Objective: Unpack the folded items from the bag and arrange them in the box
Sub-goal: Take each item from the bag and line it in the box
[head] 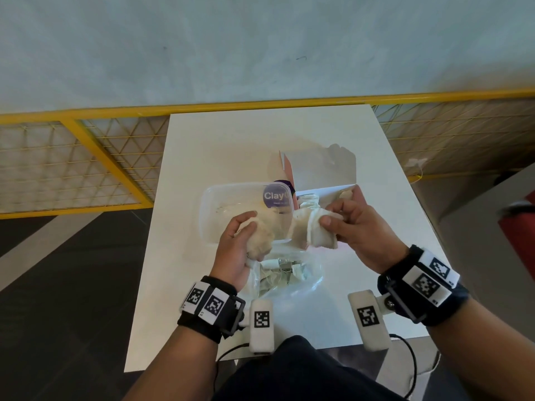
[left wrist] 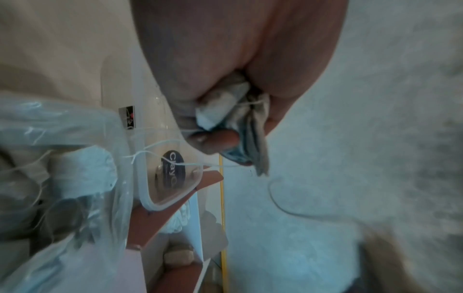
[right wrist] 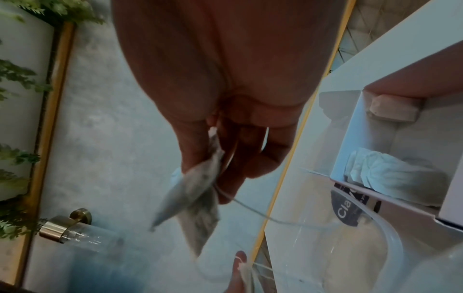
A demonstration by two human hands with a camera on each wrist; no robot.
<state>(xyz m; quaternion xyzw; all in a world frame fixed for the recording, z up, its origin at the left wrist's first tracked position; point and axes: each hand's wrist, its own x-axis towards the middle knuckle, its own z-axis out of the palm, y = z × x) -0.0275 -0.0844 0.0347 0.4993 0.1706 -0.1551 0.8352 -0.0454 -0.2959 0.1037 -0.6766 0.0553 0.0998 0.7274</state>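
Note:
Above the table, my left hand (head: 249,228) grips a bunch of beige folded sachets (head: 262,241) with loose strings; the left wrist view shows the sachets (left wrist: 225,111) squeezed between thumb and fingers. My right hand (head: 328,219) pinches white folded sachets (head: 320,237), which in the right wrist view hang as a sachet bundle (right wrist: 198,190) from the fingertips. A clear plastic bag (head: 286,277) with several more sachets lies under my hands. Behind them stands an open cardboard box (head: 321,172), pink outside and white inside, with a few folded items (right wrist: 388,174) in it.
A clear plastic tub (head: 228,204) with a purple label stands left of the box, touching it. The white table (head: 220,140) is small. Past it are a yellow mesh railing (head: 86,157) and a grey wall. A red object (head: 521,227) sits at the right.

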